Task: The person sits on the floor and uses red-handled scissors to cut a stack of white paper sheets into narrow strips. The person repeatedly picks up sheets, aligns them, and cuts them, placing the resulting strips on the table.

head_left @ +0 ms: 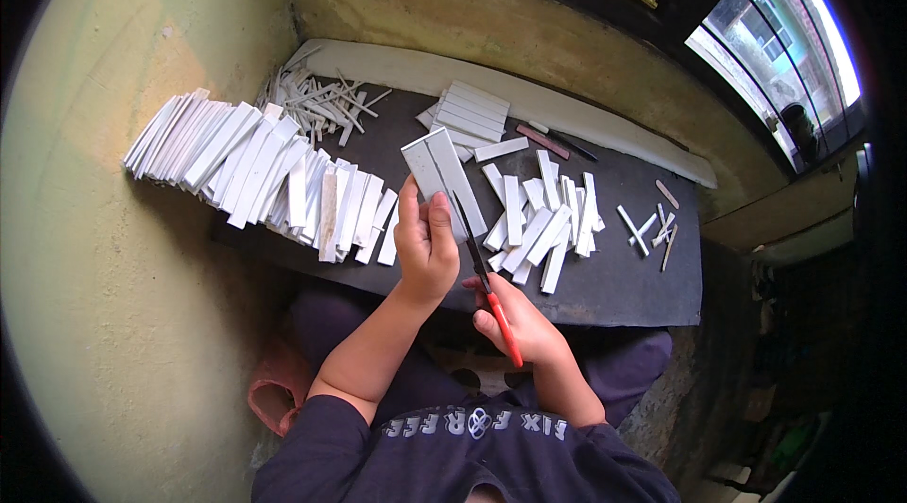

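Note:
My left hand grips a flat white rectangular piece above the dark table, thumb on its face and fingers behind. A dark split runs down the piece from near its far end. In my right hand are scissors with red handles; their dark blades point away from me and lie along the split. How far the blades are parted is hard to tell. Beyond my hands, to the right, lies a loose pile of short white strips.
A long row of white strips leans across the left of the black table. Thin offcuts heap behind it. Farther back are stacked strips, a pinkish stick and a long white board by the wall. Small slivers lie right.

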`<state>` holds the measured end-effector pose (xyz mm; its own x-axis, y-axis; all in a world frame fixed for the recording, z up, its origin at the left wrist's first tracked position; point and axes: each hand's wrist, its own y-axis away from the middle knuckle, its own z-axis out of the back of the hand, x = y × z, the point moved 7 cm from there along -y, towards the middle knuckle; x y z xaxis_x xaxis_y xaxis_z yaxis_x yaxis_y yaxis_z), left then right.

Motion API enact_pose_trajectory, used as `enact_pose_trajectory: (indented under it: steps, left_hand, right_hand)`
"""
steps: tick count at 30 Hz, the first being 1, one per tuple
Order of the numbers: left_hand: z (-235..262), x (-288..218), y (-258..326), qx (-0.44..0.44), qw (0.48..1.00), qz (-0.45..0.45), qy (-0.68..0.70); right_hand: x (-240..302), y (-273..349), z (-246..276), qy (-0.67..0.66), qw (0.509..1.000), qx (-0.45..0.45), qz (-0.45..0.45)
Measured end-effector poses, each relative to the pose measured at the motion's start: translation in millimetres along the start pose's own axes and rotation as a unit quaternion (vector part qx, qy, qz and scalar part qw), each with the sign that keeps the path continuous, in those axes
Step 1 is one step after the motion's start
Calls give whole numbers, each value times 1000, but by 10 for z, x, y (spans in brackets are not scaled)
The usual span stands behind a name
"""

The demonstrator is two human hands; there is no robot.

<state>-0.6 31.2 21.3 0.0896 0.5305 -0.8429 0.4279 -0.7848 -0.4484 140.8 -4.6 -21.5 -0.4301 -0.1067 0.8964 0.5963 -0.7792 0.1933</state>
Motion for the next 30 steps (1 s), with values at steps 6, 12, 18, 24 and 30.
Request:
enact_pose_trajectory:
  steps: [6,12,18,24,30]
  left_hand:
    - [0,13,1,-14,1000,-8,-22]
    - [-9,68,10,14,999,12,-28]
    - [-4,49,-12,24,999,8,-45]
    - [13,11,-44,17,993,14,-115]
    - [22,-40,-78,-1,982,-82,-170]
  right_hand:
    - [-5,11,3,33,999,-2,7]
    - [15,10,30,6,1000,5,24]
    - [60,-6,52,9,1000,1,18]
    - [-9,-42,62,-7,1000,-15,3]
    - [-3,-70,70,3,1000,-21,5]
